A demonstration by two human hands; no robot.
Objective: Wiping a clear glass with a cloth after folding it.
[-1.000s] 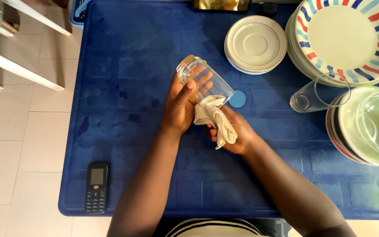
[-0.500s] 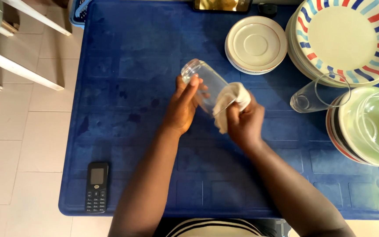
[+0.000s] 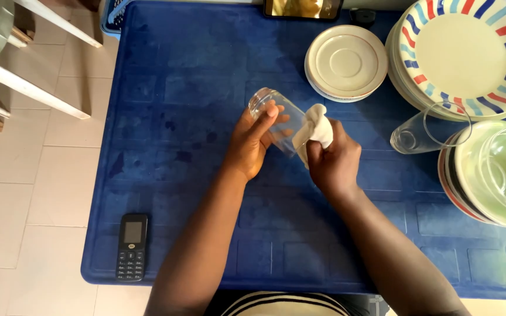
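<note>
Shifted since a second ago: cloth (image 3: 316,130) raised from under the glass (image 3: 276,117) to its open end, bunched in the closed right hand (image 3: 334,161). Left hand (image 3: 252,143) wrapped round the tilted glass above the blue table (image 3: 177,70), nearer than the saucers (image 3: 346,61). Wiping underway, seemingly unfinished; second glass (image 3: 426,130) lying untouched beyond.

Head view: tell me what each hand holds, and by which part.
The left hand holds a clear glass jar around its side, near the mouth. The right hand holds a bunched white cloth pressed against the jar's base end.
</note>
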